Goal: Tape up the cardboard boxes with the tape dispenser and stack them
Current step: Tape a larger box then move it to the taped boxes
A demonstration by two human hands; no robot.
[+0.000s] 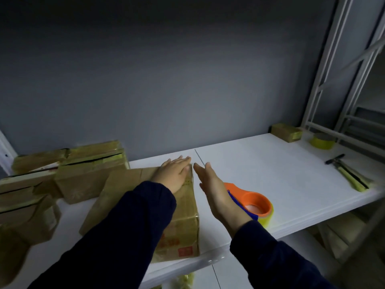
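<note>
A cardboard box (183, 230) with red print lies on the white table (270, 180) in front of me. My left hand (174, 174) rests flat on its top near the far right corner, fingers together. My right hand (216, 195) hovers edge-on just right of the box, fingers straight, holding nothing. Behind that hand sits the orange tape dispenser (254, 203) with a blue tab and a yellowish tape roll. Several more boxes (91, 174) are piled at the left, some with taped seams.
A small taped box (286, 132) and a spare tape roll (323, 141) stand at the far right corner by a white metal rack (325, 84). A tool with a dark handle (345, 172) lies near the right edge. A grey wall is behind.
</note>
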